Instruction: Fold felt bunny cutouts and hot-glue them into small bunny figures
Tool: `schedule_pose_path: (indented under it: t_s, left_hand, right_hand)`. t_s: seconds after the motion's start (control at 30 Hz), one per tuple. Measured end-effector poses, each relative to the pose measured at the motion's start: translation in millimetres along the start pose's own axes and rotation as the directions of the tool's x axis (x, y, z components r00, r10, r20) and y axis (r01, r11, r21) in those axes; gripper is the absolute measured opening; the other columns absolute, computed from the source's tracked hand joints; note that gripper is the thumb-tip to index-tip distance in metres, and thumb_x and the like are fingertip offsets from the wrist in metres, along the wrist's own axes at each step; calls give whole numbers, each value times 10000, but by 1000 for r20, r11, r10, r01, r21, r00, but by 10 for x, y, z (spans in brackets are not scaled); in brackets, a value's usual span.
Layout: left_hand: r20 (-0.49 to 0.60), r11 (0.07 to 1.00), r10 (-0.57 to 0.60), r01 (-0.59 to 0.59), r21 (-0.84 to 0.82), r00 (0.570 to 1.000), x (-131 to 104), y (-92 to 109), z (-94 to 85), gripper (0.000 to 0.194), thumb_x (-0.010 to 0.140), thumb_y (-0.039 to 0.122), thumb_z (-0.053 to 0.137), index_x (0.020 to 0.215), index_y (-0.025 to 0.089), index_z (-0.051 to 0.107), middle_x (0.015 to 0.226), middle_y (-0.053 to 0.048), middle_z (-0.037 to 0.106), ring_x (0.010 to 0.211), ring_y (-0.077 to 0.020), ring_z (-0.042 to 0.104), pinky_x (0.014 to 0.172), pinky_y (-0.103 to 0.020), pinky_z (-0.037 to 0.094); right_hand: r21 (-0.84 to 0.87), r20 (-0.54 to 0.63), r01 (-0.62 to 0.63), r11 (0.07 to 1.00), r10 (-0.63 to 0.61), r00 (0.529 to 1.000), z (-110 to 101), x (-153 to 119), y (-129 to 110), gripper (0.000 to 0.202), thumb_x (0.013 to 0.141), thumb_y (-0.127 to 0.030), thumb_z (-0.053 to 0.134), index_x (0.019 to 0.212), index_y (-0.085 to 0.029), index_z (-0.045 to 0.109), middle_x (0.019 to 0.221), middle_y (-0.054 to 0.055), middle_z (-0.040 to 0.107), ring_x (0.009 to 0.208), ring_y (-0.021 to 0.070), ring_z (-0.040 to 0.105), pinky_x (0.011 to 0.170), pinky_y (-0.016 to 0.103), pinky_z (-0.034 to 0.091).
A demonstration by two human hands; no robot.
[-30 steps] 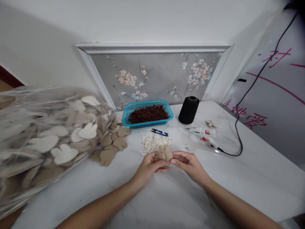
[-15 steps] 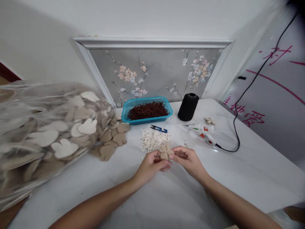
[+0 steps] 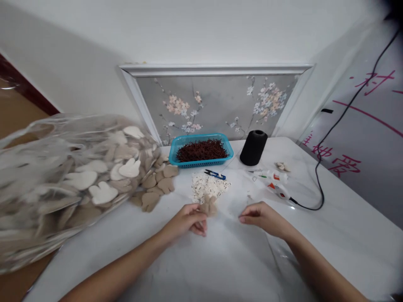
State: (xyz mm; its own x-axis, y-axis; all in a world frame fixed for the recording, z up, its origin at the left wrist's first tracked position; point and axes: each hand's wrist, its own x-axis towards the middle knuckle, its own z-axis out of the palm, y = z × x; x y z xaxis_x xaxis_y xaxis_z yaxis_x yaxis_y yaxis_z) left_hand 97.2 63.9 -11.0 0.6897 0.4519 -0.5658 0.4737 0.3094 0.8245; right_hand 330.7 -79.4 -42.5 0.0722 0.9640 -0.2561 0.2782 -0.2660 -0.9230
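My left hand (image 3: 191, 218) pinches a small beige fabric piece (image 3: 208, 205) with lobes like ears, slightly blurred, between thumb and fingers. Off to the right, my right hand (image 3: 260, 216) has thumb and fingertips pressed together; whatever lies between them, if anything, is too small to see. Just beyond the held piece lies a pile of small white tags (image 3: 209, 186) with dark marks. Blue-handled thread snips (image 3: 215, 174) rest at the pile's far edge.
A clear plastic bag (image 3: 78, 176) of beige and white fabric shapes fills the left, with loose beige shapes (image 3: 157, 186) beside it. Behind are a blue basket (image 3: 174, 155) of dark red strands and a black thread cone (image 3: 253, 147). A corded glue gun (image 3: 278, 191) lies right.
My right hand has let go of the fabric piece and drawn away to the right. My left hand keeps the piece and has moved slightly left and nearer. The view has shifted somewhat.
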Motion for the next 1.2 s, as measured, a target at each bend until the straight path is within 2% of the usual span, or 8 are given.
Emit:
schedule_pose_path:
  t_s: [0.23, 0.33, 0.47, 0.63, 0.93, 1.03, 1.13, 1.2]
  left_hand:
    - [92, 892, -271, 215, 397, 958, -479, -304, -475, 322, 764, 497, 474, 837, 185, 443, 541, 60, 456, 397, -83, 467, 424, -183, 368]
    - [-99, 708, 12, 62, 704, 995, -459, -211, -620, 327, 799, 489, 449, 908, 189, 518, 650, 12, 551, 517, -89, 496, 505, -185, 360]
    - [-206, 285, 527, 57, 957, 825, -197, 13, -1019, 393, 786, 190, 434, 1165, 216, 533, 1179, -77, 575, 1103, -202, 523, 895, -292, 416]
    - [-102, 64, 554, 80, 995, 826, 67, 153, -1426, 419, 844, 174, 353, 1207, 212, 560, 1293, -78, 531, 1183, -235, 495, 1029, -400, 358]
    - [514, -429, 631, -291, 855, 580, -156, -244, 158, 342, 878, 135, 356, 1162, 164, 545, 885, -64, 649, 770, -149, 568, 661, -278, 379]
    - [617, -554, 646, -281, 784, 450, -106, -497, 534, 197, 854, 149, 448, 1000, 120, 577, 796, -54, 602, 719, -129, 534, 644, -277, 346]
    - [591, -534, 697, -256, 806, 407, -3, -659, 592, 278, 869, 315, 483, 1046, 117, 564, 911, -61, 602, 841, -148, 543, 745, -287, 381]
    - [568, -505, 714, -261, 823, 409, 55, -697, 573, 332, 874, 341, 462, 1105, 120, 550, 1007, -71, 601, 943, -173, 537, 822, -298, 398]
  right_hand:
    - [-417, 78, -18, 909, 55, 995, -91, -196, 11, 412, 875, -476, 468, 626, -178, 603, 586, 11, 532, 536, 121, 421, 500, 253, 255]
    - [-400, 48, -30, 916, 53, 997, -64, -232, 18, 310, 861, -465, 498, 806, -216, 675, 751, 34, 634, 660, 166, 547, 569, 260, 365]
    - [-392, 4, -80, 916, 89, 996, -17, -283, 2, 323, 841, -466, 538, 1059, -260, 658, 871, 45, 666, 760, 194, 610, 664, 288, 435]
    - [-390, -61, -24, 921, 0, 998, 36, -281, -12, 342, 840, -457, 557, 1103, -252, 633, 890, 51, 662, 778, 195, 611, 696, 309, 455]
    - [-322, -96, 337, 885, -384, 918, 427, -199, -20, 288, 827, -452, 612, 985, -214, 571, 966, 51, 596, 855, 168, 562, 742, 285, 461]
    - [-474, -398, 276, 836, -483, 780, 308, -254, 250, 363, 807, -462, 624, 713, -190, 403, 704, 3, 475, 650, 136, 459, 602, 262, 388]
    - [-439, -827, 14, 898, -411, 383, -128, -277, 610, 446, 763, -536, 628, 750, -202, 333, 719, -5, 411, 643, 144, 409, 614, 281, 365]
    - [-409, -885, -136, 902, -355, 301, -478, -236, 781, 536, 682, -621, 650, 873, -180, 414, 859, 62, 495, 784, 210, 479, 705, 335, 396]
